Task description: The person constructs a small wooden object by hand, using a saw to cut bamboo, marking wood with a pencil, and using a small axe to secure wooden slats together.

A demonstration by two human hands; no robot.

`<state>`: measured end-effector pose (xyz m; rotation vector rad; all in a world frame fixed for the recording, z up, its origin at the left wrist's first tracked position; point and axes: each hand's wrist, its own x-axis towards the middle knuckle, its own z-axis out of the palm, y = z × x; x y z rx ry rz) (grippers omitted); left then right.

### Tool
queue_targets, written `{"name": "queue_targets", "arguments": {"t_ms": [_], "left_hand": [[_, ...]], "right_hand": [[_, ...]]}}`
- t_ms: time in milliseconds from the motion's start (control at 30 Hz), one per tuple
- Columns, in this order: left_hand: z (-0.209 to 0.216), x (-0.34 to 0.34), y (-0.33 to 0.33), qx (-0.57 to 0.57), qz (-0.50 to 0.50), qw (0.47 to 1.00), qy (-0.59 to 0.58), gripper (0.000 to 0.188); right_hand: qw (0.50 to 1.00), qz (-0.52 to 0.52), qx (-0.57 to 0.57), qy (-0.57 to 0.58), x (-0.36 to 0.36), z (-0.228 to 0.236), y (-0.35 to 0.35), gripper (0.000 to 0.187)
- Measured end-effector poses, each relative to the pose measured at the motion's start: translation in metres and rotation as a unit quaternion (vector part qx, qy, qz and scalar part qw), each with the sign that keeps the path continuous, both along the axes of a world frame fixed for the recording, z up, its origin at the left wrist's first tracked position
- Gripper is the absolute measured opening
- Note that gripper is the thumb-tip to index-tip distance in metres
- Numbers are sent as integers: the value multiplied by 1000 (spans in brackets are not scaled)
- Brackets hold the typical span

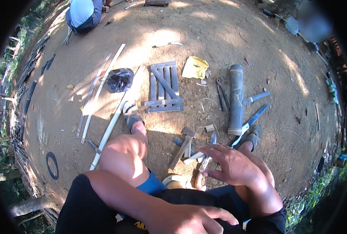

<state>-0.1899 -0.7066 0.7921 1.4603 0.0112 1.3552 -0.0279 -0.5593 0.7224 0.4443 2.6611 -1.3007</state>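
Observation:
My right hand (233, 165) is held over the ground between my legs, fingers stretched out and nothing in it. Below its fingertips lies a knife (208, 153) with a curved brown handle; whether they touch I cannot tell. Close to my body is my left hand (185, 220), with its fingers extended and apart. Left of the knife, a hammer (183, 147) rests among short pieces of split bamboo (193, 157). Beside my right foot a saw (256, 117) with a white handle leans by a thick dark bamboo section (236, 99).
Ahead lies a slatted bamboo frame (164, 86), with a yellow cloth or bag (195, 67) and long-handled pincers (222, 95) to its right. A black plastic bag (120, 80) and long bamboo strips (103, 91) are on the left. Another person (82, 15) crouches at the far left.

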Motion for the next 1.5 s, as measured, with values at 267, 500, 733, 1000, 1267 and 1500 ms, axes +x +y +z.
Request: {"name": "queue_targets", "arguments": {"t_ms": [267,500,733,1000,1267,1500], "left_hand": [[-60,-7,-3,-317,-233,917,-64,30],[-100,-14,-3,-316,90,903,276,21],[-92,-20,-9,-284,60,905,310,24],[-93,-23,-16,-262,53,895,356,31],[-95,-23,-21,-225,80,904,354,33],[-95,-26,-23,-212,82,899,374,34]], "right_hand": [[999,5,-14,-34,-30,-19,-11,68],[998,3,10,-69,-49,-27,-18,70],[997,-22,-22,-66,-56,-23,-25,73],[995,-18,-22,-92,-63,-16,-32,72],[996,-18,-30,-83,-60,-21,-36,73],[997,-13,-31,-74,-61,-24,-38,74]]}}
